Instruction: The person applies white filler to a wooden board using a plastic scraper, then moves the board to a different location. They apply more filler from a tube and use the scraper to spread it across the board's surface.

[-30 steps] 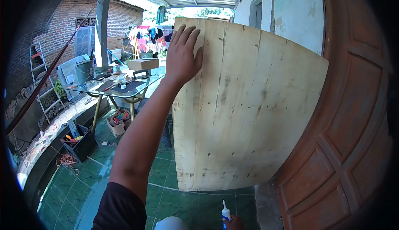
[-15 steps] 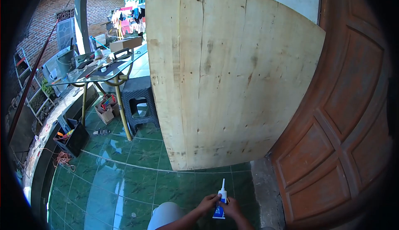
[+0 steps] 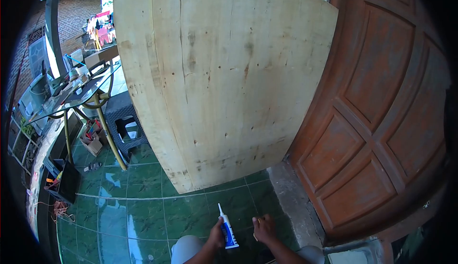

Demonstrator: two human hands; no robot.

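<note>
A small white glue bottle with a blue label and a long nozzle is gripped in my left hand, low over the green tiled floor. My right hand is just to the right of the bottle, off it, with its fingers curled. I cannot tell whether something small is inside them. A large pale plywood board stands upright in front of me, its bottom edge on the tiles and its right side against a brown panelled door.
To the left are a glass-topped table with tools on it, a dark plastic stool under it, and boxes and a crate on the floor. A concrete sill runs along the door's foot.
My left arm has come off the board's top edge and down to the glue bottle. My right hand has let go of the bottle. The view has tilted down and closer to the board.
</note>
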